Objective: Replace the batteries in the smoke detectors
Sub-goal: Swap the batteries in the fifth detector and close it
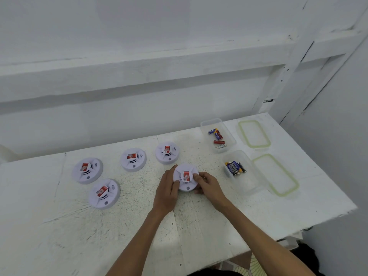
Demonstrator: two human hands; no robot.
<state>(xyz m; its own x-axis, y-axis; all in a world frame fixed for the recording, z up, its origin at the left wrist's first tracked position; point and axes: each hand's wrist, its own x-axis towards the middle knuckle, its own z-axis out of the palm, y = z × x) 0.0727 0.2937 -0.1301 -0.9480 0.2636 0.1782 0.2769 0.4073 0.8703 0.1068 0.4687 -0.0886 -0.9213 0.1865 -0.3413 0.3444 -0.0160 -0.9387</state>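
A round white smoke detector [186,180] with a red label lies face up on the white table [199,226], held from both sides. My left hand [167,193] grips its left edge, thumb on the far rim. My right hand [208,185] grips its right edge, fingers curled on top near the label. Several other identical detectors lie to the left and behind: one [167,152], another [133,159], a third [87,170] and the nearest [104,193]. A clear tub [246,184] holds dark blue batteries [235,167]; a farther tub [229,134] holds red and blue batteries [217,136].
Two clear lids with green seals lie right of the tubs, one far [254,134] and one near [275,174]. The table's right edge drops off past the lids. A white wall with ledges rises behind the table.
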